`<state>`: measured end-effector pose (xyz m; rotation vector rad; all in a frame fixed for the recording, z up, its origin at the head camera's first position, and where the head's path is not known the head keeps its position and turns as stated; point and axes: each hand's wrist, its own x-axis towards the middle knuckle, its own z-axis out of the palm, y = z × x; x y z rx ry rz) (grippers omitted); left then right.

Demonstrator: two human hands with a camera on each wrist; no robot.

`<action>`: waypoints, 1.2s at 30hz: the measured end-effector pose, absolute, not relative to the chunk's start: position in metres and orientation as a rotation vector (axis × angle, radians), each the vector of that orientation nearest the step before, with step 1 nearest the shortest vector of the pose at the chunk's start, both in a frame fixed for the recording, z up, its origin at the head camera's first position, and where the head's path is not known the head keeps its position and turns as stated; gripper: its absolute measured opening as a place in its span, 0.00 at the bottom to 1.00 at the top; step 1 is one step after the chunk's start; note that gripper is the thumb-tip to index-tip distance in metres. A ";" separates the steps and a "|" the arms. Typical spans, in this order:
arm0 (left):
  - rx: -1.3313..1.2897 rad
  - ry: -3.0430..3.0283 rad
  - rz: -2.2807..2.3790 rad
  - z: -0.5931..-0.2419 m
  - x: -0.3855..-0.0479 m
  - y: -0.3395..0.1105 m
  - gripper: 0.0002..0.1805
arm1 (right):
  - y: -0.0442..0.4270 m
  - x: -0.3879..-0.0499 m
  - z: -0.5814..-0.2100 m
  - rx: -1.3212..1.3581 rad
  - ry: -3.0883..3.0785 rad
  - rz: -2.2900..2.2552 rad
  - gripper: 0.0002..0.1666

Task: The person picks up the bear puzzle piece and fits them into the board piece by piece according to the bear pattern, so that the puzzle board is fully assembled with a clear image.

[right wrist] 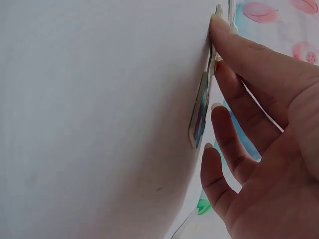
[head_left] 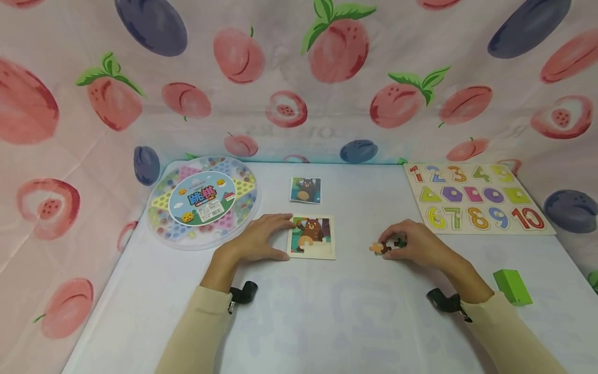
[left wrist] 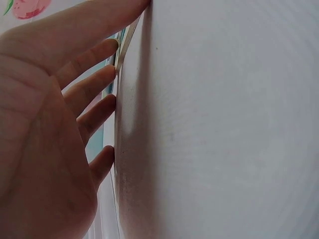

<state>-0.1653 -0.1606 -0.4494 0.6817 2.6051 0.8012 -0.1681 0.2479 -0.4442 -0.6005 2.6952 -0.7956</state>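
A small square bear jigsaw board (head_left: 321,249) lies flat on the table, its lower-right part bare pale wood. My left hand (head_left: 261,239) rests at the board's left side with fingers fairly straight, thumb by the lower corner and index finger by the upper one. In the left wrist view, the left fingers (left wrist: 97,82) are spread along the table. To the board's right, my right hand (head_left: 416,244) pinches jigsaw pieces (head_left: 377,248) between thumb and index finger. The right wrist view shows them edge-on, low over the table; their number cannot be told.
Behind the board lies a bear picture card (head_left: 306,190). A round Chinese checkers box (head_left: 159,228) stands at the left. A wooden number board (head_left: 544,228) lies at the back right, and a green block (head_left: 513,286) sits near the right forearm. Fruit-print cloth hangs behind the table.
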 end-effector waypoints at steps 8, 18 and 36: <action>0.679 2.606 0.805 -0.450 -0.166 -0.161 0.42 | 0.246 -0.167 -0.442 -0.623 2.705 -0.797 0.15; 0.673 2.605 0.806 -0.450 -0.165 -0.161 0.41 | 0.232 -0.168 -0.432 -0.672 2.691 -0.967 0.13; 0.687 2.606 0.809 -0.449 -0.165 -0.161 0.41 | 0.195 -0.176 -0.430 -0.703 2.620 -1.134 0.12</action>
